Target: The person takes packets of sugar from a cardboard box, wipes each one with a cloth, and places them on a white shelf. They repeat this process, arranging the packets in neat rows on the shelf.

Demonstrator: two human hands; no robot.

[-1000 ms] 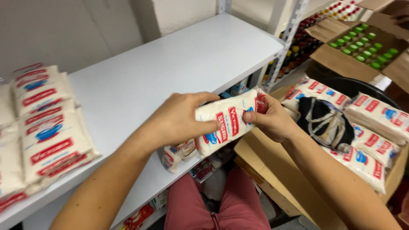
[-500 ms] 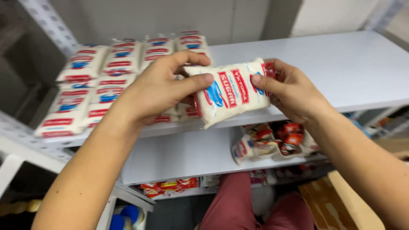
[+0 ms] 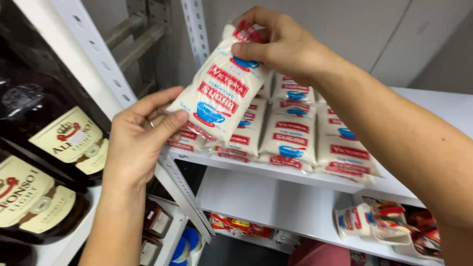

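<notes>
White metal shelving (image 3: 276, 170) against a plain grey wall, stockroom vibe. Half a second ago the person was holding the white sugar packet (image 3: 219, 93) level in front of the shelf, one hand on each end; now it's tilting steeply and hanging over the left end of the shelf, right above the rows of matching packets (image 3: 290, 133) already lying there. So it looks like it's going onto that stack, over at the upright-post (image 3: 93, 64) side.

The right hand (image 3: 281, 44) is pinching the top edge, thumb on front, fingers curled behind. The left hand (image 3: 135, 140) is supporting the bottom corner, thumb pressed on the packet, other fingers loosely spread behind it, not really gripping hard.

Around it: big dark bottles with cream labels (image 3: 44, 162) are sitting on the neighbouring shelf to the left, and some smaller red and white pouches (image 3: 379, 224) are lying on the shelf below.

What's in the way, I'd say, is the post and the stacked packets themselves, since that corner is pretty full. The packet is soft, so it may slump off the front edge.
</notes>
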